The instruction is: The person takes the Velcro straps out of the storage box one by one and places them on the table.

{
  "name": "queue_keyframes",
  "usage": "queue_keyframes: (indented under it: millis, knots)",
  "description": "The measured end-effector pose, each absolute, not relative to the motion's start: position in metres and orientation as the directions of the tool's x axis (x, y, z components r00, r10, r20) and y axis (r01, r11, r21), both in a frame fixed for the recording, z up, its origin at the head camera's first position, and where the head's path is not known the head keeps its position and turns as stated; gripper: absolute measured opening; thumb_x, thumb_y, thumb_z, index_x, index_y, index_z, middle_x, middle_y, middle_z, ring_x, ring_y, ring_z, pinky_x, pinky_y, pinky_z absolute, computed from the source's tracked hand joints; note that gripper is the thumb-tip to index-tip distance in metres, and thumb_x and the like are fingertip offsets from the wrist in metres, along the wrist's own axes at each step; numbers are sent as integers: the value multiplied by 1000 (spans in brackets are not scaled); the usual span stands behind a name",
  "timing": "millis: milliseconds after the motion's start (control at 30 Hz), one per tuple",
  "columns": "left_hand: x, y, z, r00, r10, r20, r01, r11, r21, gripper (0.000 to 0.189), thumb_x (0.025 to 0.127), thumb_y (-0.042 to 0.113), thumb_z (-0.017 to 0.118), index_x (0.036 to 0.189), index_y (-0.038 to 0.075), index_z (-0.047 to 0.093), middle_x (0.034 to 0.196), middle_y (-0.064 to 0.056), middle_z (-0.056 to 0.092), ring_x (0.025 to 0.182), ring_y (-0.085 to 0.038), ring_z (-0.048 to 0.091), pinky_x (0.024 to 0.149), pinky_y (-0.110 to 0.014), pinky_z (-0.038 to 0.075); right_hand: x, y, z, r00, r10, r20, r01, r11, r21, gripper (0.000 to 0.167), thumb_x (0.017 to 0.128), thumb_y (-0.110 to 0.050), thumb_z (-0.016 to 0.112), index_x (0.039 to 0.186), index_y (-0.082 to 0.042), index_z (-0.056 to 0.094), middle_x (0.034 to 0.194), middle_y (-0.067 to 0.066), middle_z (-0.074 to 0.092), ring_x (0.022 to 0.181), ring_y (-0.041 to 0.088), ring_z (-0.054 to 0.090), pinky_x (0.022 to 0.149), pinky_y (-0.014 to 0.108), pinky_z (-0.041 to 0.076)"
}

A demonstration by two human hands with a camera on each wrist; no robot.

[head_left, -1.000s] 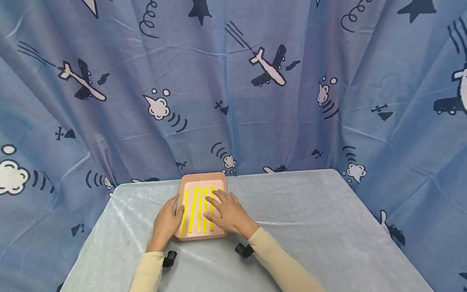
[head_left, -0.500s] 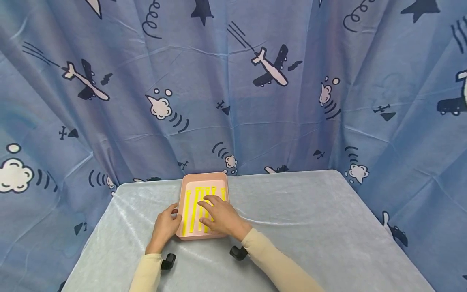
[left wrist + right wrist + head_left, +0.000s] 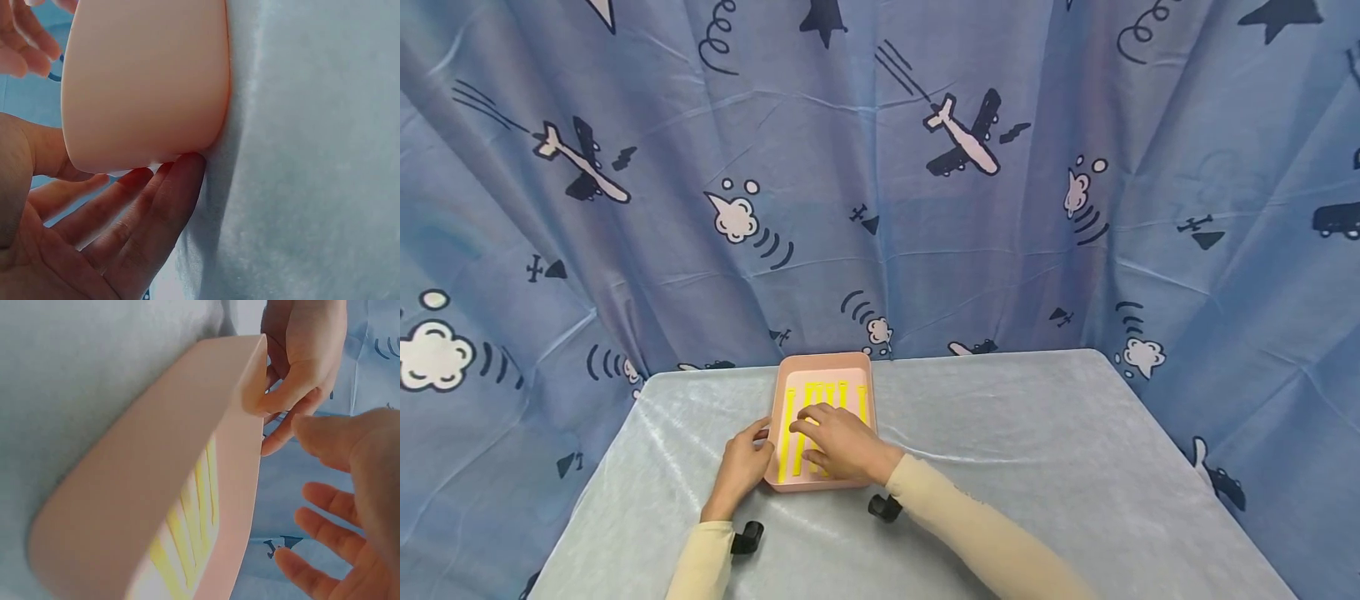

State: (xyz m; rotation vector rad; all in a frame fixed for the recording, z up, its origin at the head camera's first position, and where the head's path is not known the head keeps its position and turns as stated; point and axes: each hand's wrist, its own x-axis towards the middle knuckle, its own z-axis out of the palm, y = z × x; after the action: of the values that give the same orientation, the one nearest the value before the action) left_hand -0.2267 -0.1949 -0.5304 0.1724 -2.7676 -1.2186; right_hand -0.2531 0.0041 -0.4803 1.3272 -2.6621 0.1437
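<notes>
A patterned blue curtain (image 3: pixel 820 167) hangs in folds beyond the pink tray and to both sides of it; the pale, velvety-topped desk (image 3: pixel 1000 467) carries the tray and spreads out widely to its right; two cream sleeves reach in from the near side, the right sleeve (image 3: pixel 977 533) slanting up from the near right of the tray and the left sleeve (image 3: pixel 703 558) rising from its near left; the pink tray (image 3: pixel 822 371) itself, a shallow rectangle with rounded corners, lies lengthwise between the two hands, its far end at the desk's back edge; the right hand (image 3: pixel 842 442) hovers over the tray's right half, fingers spread and loosely bent, grasping nothing; the left hand (image 3: pixel 741 467) is at the tray's left side, grasping that wall with the fingers against its outer face and the thumb at the rim; six yellow strips (image 3: pixel 785 450) lie lengthwise in the tray, roughly side by side, the middle ones partly hidden under the right hand and the leftmost nearest the left hand; two small black pieces sit at the cuffs on the near side of the tray, one by the left wrist (image 3: pixel 747 537), the other by the right wrist (image 3: pixel 884 507).
</notes>
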Motion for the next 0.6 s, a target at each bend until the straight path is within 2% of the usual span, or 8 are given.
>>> queue_keyframes:
  millis: [267, 433, 600]
  knots:
    - [-226, -195, -532, -987, -152, 59, -55, 652, 756, 49, 90, 5, 52, 139, 2, 55, 120, -26, 67, 101, -33, 71, 77, -41, 57, -271, -3, -476, -571, -815, 102, -817, 576, 26, 38, 92, -35, 68, 128, -25, 60, 131, -3, 59, 120, 15, 57, 99, 30, 50]
    - [-227, -196, -533, -987, -150, 49, -58, 635, 770, 48, 90, 5, 52, 138, 2, 56, 121, -27, 67, 104, -35, 70, 81, -44, 58, -284, -8, -476, -558, -826, 75, -827, 561, 25, 33, 93, -31, 68, 125, -25, 61, 128, -5, 59, 116, 14, 58, 96, 29, 51]
    - [-228, -198, -533, -987, -150, 57, -52, 634, 771, 48, 90, 5, 53, 137, 1, 56, 121, -27, 67, 105, -35, 69, 80, -42, 58, -291, -17, -473, -514, -855, 66, -855, 517, 39, 30, 92, -25, 70, 122, -23, 63, 121, -5, 61, 110, 14, 59, 92, 28, 52]
